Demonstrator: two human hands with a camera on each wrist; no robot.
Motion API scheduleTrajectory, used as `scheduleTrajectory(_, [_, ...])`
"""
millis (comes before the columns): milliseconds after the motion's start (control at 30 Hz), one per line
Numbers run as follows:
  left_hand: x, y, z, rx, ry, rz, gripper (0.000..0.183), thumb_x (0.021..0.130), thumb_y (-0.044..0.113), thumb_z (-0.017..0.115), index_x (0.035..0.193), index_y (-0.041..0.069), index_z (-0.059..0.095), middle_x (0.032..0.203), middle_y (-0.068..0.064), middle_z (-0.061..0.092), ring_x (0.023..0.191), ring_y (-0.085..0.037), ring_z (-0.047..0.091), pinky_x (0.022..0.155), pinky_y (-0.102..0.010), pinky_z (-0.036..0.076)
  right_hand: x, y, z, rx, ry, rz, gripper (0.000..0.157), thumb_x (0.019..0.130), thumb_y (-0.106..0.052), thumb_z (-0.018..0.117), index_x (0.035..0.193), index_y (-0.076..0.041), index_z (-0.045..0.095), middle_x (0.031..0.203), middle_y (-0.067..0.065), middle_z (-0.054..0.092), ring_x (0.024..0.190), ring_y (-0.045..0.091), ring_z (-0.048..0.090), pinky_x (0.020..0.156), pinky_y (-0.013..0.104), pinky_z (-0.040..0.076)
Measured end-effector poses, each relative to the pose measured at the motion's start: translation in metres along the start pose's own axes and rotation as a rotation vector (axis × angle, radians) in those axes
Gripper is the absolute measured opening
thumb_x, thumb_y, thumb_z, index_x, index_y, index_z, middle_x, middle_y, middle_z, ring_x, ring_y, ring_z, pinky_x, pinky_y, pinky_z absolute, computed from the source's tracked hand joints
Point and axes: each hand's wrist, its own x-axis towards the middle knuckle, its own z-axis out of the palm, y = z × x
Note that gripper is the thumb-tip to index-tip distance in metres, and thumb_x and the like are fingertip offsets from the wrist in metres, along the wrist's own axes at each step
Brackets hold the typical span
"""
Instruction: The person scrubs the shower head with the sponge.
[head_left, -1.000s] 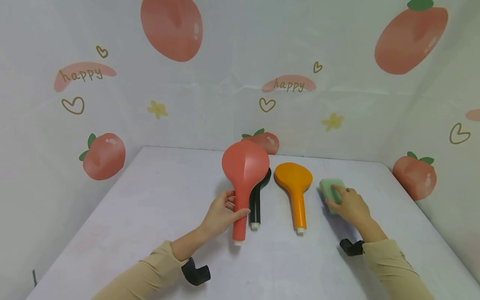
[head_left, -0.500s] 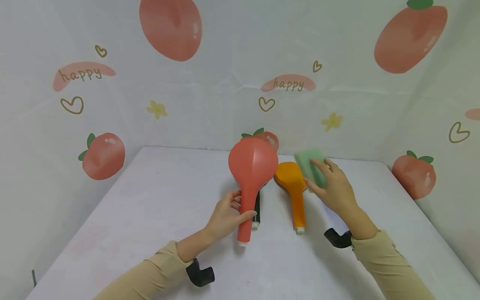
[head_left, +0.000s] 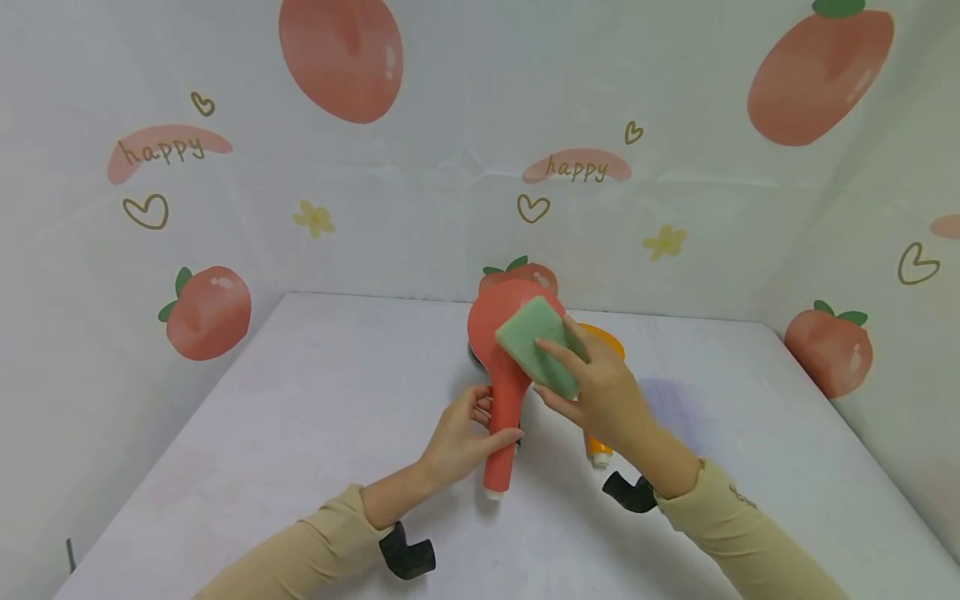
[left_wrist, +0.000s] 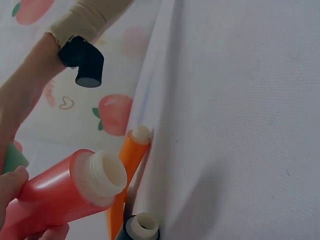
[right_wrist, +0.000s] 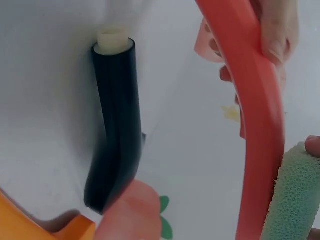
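One red shower head (head_left: 506, 387), head view: left hand (head_left: 467, 437) grips its handle, the nearer end; long axis points away, leaning right; right hand (head_left: 611, 400) pinches green sponge (head_left: 535, 325) over the head's right side. Left wrist: threaded end (left_wrist: 107, 173) juts from left hand. Right wrist: sponge alongside the neck, apparently touching; black shower head (right_wrist: 119, 100) apart.
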Motion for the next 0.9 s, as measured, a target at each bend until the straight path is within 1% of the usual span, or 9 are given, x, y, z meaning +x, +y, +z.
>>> scheduleTrajectory(133, [0.000,0.000,0.001,0.007,0.001,0.009,0.052,0.075,0.015,0.077,0.115,-0.004,0.051,0.094,-0.012,0.059,0.077,-0.016,0.057,0.072,-0.037,0.054,-0.001,-0.001,0.008,-0.025,0.006,-0.066,0.047,0.073,-0.029,0.077,0.115,-0.015,0.062,0.124,0.029,0.055,0.102,0.040,0.060,0.077,0.048,0.054])
scheduleTrajectory(300, [0.000,0.000,0.001,0.011,0.011,-0.003,0.051,0.074,0.016,0.078,0.114,-0.003,0.052,0.092,-0.011,0.059,0.077,-0.016,0.056,0.071,-0.037,0.054,-0.005,0.000,0.011,-0.036,-0.015,-0.080,0.041,0.086,-0.042,0.061,0.120,-0.019,0.061,0.127,0.026,0.052,0.104,0.039,0.059,0.079,0.049,0.053])
scheduleTrajectory(367, [0.000,0.000,0.001,0.011,0.016,-0.013,0.052,0.074,0.016,0.078,0.114,-0.003,0.052,0.092,-0.011,0.059,0.077,-0.015,0.056,0.072,-0.037,0.053,-0.007,0.002,0.010,-0.050,-0.030,-0.077,0.042,0.085,-0.040,0.063,0.122,-0.020,0.060,0.126,0.026,0.052,0.103,0.039,0.058,0.078,0.049,0.053])
scheduleTrajectory(467, [0.000,-0.001,0.001,0.005,0.021,-0.025,0.054,0.074,0.017,0.078,0.116,-0.004,0.051,0.093,-0.010,0.059,0.078,-0.015,0.056,0.073,-0.038,0.053,-0.007,0.008,0.009,-0.081,-0.031,-0.060,0.049,0.076,-0.031,0.074,0.122,-0.021,0.059,0.122,0.029,0.053,0.097,0.040,0.059,0.074,0.051,0.053])
scheduleTrajectory(533, [-0.001,-0.002,0.000,0.000,0.020,-0.028,0.054,0.075,0.017,0.078,0.117,-0.004,0.051,0.094,-0.010,0.059,0.078,-0.015,0.056,0.074,-0.038,0.052,-0.007,0.012,0.008,-0.106,-0.017,-0.021,0.056,0.070,-0.025,0.078,0.122,-0.020,0.060,0.119,0.030,0.054,0.094,0.042,0.059,0.071,0.052,0.052])
scheduleTrajectory(600, [-0.001,-0.003,0.000,-0.009,0.018,-0.030,0.055,0.075,0.017,0.078,0.118,-0.003,0.050,0.094,-0.010,0.059,0.079,-0.015,0.056,0.075,-0.038,0.052,-0.006,0.016,0.007,-0.116,0.005,0.035,0.057,0.068,-0.021,0.079,0.121,-0.017,0.060,0.118,0.032,0.053,0.093,0.044,0.058,0.071,0.054,0.051])
scheduleTrajectory(733, [-0.001,-0.005,-0.001,-0.021,0.011,-0.032,0.054,0.075,0.017,0.078,0.118,-0.002,0.050,0.094,-0.010,0.058,0.079,-0.015,0.056,0.076,-0.036,0.052,-0.005,0.020,0.006,-0.100,0.025,0.128,0.057,0.070,-0.018,0.079,0.123,-0.014,0.058,0.119,0.033,0.051,0.099,0.047,0.055,0.077,0.056,0.049])
scheduleTrajectory(800, [-0.002,-0.006,-0.001,-0.019,0.010,-0.030,0.054,0.075,0.017,0.078,0.118,-0.002,0.050,0.094,-0.010,0.058,0.079,-0.015,0.056,0.076,-0.036,0.052,-0.006,0.020,0.008,-0.071,0.021,0.124,0.056,0.072,-0.018,0.078,0.123,-0.013,0.058,0.120,0.033,0.051,0.101,0.047,0.054,0.078,0.057,0.048])
scheduleTrajectory(900, [-0.002,-0.006,-0.001,-0.019,0.012,-0.023,0.054,0.075,0.018,0.078,0.117,-0.002,0.051,0.094,-0.010,0.058,0.079,-0.015,0.056,0.075,-0.035,0.052,-0.007,0.015,0.012,-0.022,0.013,0.060,0.044,0.082,-0.029,0.069,0.121,-0.012,0.057,0.122,0.030,0.052,0.102,0.044,0.055,0.078,0.054,0.050])
